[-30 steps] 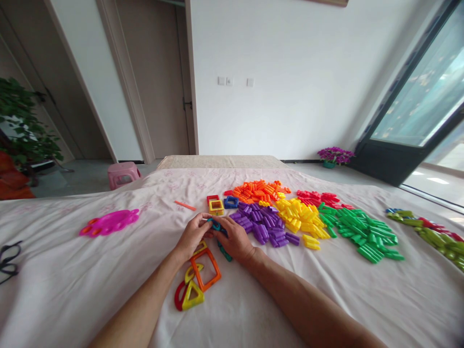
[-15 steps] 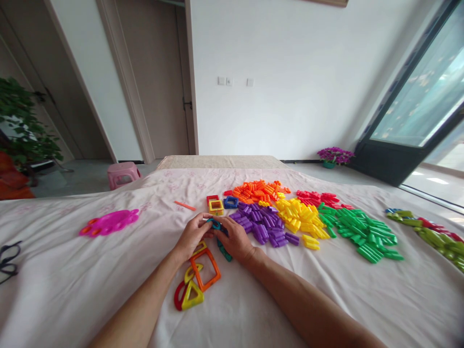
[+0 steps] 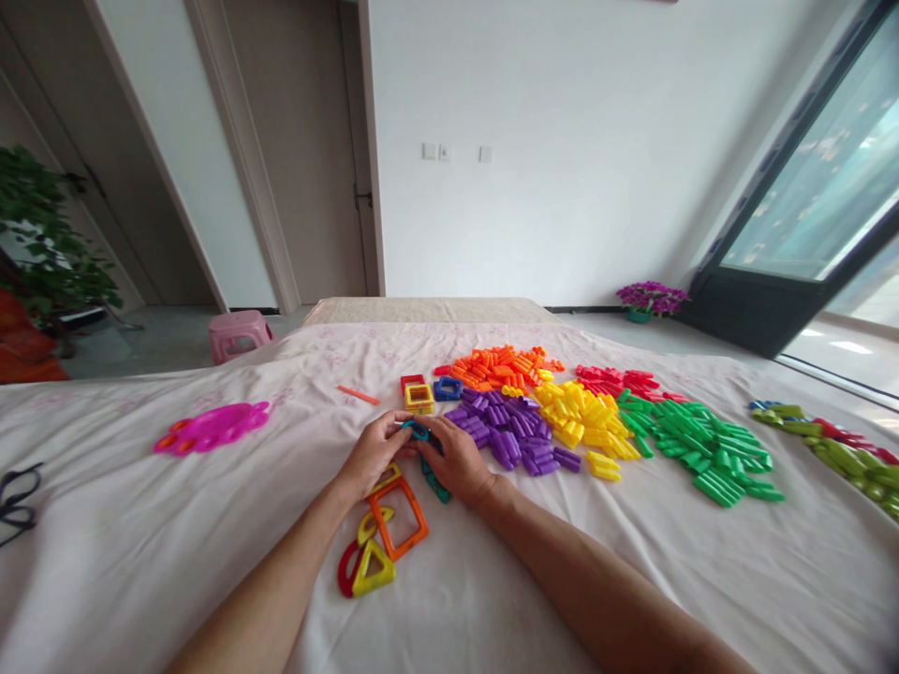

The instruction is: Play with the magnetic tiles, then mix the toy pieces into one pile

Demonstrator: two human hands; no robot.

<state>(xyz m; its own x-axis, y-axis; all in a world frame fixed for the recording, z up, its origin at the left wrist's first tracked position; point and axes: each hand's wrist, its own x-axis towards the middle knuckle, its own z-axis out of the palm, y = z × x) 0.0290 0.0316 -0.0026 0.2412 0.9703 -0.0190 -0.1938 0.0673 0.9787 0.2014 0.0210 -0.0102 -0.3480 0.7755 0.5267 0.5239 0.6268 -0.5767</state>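
Between the fingertips of my left hand (image 3: 375, 456) and my right hand (image 3: 456, 461) is a small blue-teal magnetic tile (image 3: 416, 430), partly covered by the fingers. Both hands are closed on it from either side. Under my right hand a dark green tile (image 3: 434, 479) shows in part. Below my left hand lie an orange square frame tile (image 3: 421, 526), a yellow triangle tile (image 3: 374, 590), a red curved tile (image 3: 346, 569) and a yellow curved tile (image 3: 365, 527). Just beyond the fingers sit yellow square tiles (image 3: 420, 409) and a blue square tile (image 3: 448, 395).
Heaps of purple blocks (image 3: 502, 431), yellow blocks (image 3: 580, 417), orange blocks (image 3: 502, 368), red blocks (image 3: 618, 381) and green blocks (image 3: 716, 454) spread to the right. A pink tray (image 3: 217, 429), an orange strip (image 3: 358, 395) and glasses (image 3: 20, 501) lie leftward on the cloth (image 3: 175, 534).
Both hands stay almost in place, still holding the blue-teal magnetic tile. The view has shifted very slightly; the tiles and blocks lie as before.
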